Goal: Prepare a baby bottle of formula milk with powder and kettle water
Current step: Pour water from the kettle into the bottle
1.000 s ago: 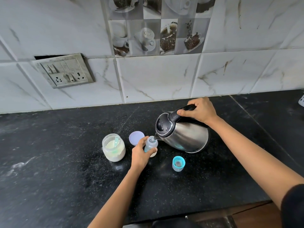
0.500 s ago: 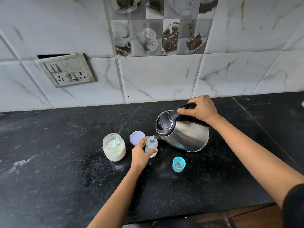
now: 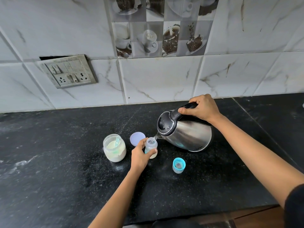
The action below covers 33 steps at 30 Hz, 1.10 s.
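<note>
The baby bottle (image 3: 151,148) stands upright on the tabletop (image 3: 65,162), steadied by the left hand (image 3: 141,155), whose grip is closed around it. Pale powder is seen at its base. Water is being poured from the kettle (image 3: 184,134), tilted by the right hand (image 3: 201,107) closed on its handle. Capping with the blue cap (image 3: 179,165) and mixing appear left.

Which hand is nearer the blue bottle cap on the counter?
Left. The left hand grips the baby bottle just up-left of the blue cap. The right hand is up on the kettle handle, well behind the cap.
</note>
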Each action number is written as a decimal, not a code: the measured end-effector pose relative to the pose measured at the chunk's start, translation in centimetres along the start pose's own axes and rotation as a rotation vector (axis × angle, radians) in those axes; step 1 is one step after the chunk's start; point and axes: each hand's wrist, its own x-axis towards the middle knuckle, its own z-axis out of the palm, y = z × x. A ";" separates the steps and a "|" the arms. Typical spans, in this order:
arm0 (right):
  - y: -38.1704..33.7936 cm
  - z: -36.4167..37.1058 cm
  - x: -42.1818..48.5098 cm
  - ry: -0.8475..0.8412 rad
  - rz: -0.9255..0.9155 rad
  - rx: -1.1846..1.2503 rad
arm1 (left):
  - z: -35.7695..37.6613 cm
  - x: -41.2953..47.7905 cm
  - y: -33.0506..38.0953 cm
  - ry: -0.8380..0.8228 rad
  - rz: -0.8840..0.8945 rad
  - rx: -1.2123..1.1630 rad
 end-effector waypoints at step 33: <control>-0.5 -1.1 0.5 0.006 -0.026 -0.048 | 0.1 0.0 -0.4 0.009 0.004 -0.011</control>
